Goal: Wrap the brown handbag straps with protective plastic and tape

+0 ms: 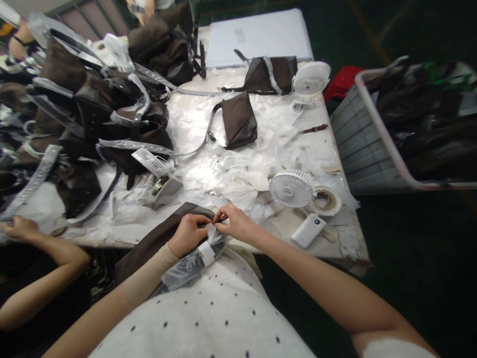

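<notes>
My left hand (189,233) and my right hand (234,223) meet at the table's near edge. Both are closed in a pinch on a strap wrapped in clear plastic (196,258) that trails down toward my chest. The strap belongs to a dark brown bag (156,238) lying under my hands and hanging off the table (320,149). My left fingers curl over the wrap; my right thumb and fingers pinch its upper end.
Two small white fans (291,187) (311,78), a white power bank (308,230), a tape roll (328,200) and a tape dispenser (164,189) lie among white paper scraps. Brown bags (238,122) are piled left. A co-worker's arm (40,248) rests at left. A grey crate (368,144) stands right.
</notes>
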A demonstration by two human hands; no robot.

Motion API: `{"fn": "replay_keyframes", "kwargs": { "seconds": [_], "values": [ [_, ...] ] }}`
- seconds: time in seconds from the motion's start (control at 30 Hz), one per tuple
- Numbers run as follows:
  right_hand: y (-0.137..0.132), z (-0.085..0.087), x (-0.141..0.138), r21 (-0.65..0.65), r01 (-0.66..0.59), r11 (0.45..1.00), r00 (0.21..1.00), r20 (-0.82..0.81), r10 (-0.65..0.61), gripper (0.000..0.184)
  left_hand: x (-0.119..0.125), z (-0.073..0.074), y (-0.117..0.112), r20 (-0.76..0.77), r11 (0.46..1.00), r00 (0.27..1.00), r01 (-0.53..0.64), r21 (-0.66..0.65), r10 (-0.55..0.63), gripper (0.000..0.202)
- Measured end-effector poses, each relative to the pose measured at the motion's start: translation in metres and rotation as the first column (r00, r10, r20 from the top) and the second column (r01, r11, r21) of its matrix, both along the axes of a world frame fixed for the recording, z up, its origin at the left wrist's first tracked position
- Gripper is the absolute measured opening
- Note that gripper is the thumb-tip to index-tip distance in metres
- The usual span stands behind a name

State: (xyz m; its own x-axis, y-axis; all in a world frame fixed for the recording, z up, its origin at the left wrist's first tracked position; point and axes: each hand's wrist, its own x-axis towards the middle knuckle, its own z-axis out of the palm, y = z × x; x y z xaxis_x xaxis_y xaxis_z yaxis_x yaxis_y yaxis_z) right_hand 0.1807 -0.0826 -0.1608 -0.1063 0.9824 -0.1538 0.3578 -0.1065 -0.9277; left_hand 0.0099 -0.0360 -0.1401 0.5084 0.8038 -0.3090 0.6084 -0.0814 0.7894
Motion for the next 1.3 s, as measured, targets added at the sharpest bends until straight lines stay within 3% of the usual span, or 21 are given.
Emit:
{"fn": "replay_keyframes", "kwargs": {
  "seconds": [0.07,0.2,0.4,0.67,0.87,0.97,1.07,1.2,1.3],
  "values": [
    [-0.001,-0.001,0.002,0.019,0.011,1.000,1.000,-0.028,-0.010,0.016,0.000,0.000,-0.001,-0.002,1.000,1.000,0.013,0.007,-0.013,0.015],
    [0.002,-0.003,0.009,0.042,0.017,0.999,0.997,-0.071,-0.014,0.047,0.000,0.001,-0.002,-0.014,0.998,0.999,0.048,0.039,-0.047,0.015],
    [0.018,-0.003,0.018,0.215,-0.161,0.963,0.977,-0.101,0.186,0.003,-0.002,0.004,-0.003,-0.057,0.992,0.995,0.090,0.091,-0.085,0.019],
    [0.038,-0.012,0.029,0.404,-0.356,0.843,0.875,-0.173,0.452,0.012,-0.004,0.004,-0.005,-0.106,0.985,0.991,0.095,0.142,-0.081,0.017],
    [0.036,-0.019,0.031,0.476,-0.388,0.790,0.857,-0.130,0.499,0.015,-0.001,0.006,-0.005,-0.114,0.983,0.989,0.111,0.143,-0.095,0.020],
    [0.035,-0.023,0.032,0.439,-0.421,0.794,0.866,-0.066,0.495,0.013,0.002,0.006,-0.005,-0.181,0.973,0.977,0.147,0.178,-0.115,0.018],
    [0.036,-0.027,0.032,0.350,-0.423,0.836,0.889,-0.017,0.458,0.009,0.007,0.011,-0.008,-0.343,0.923,0.930,0.243,0.299,-0.133,0.020],
    [0.041,-0.036,0.031,0.247,-0.405,0.880,0.879,-0.160,0.449,0.009,0.016,0.022,-0.016,-0.557,0.761,0.815,0.459,0.458,-0.157,0.027],
    [0.045,-0.043,0.029,0.198,-0.403,0.894,0.835,-0.320,0.448,0.014,0.020,0.028,-0.020,-0.614,0.650,0.772,0.553,0.522,-0.163,0.029]
  ]
}}
